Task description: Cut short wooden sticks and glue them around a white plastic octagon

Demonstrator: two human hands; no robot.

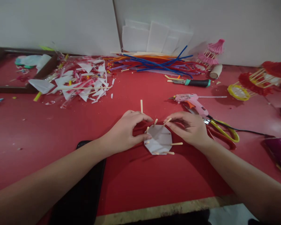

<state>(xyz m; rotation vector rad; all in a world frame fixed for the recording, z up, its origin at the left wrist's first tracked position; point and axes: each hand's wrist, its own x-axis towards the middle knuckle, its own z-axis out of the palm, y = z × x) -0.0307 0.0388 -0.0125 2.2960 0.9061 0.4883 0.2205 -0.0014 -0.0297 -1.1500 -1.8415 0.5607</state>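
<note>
A white eight-sided foam board [159, 140] lies on the red table with several short wooden sticks standing up around its rim, some leaning outward. My right hand [188, 126] pinches one wooden stick [167, 122] at the board's far right corner between thumb and index finger. On the board's left side, my left hand [133, 129] curves with thumb and index finger apart. Its thumb touches the board's left edge beside another stick [147, 128], and its index fingertip is close to the stick at the back [155, 122].
Right of the board lie a pink glue gun [192, 101], scissors [224, 131] and a utility knife [198, 82]. Pipe cleaners [159, 64] and white scraps [84, 79] line the back. Stick-and-felt towers [255, 82] stand at right. A black phone-like slab [81, 190] lies under my left forearm.
</note>
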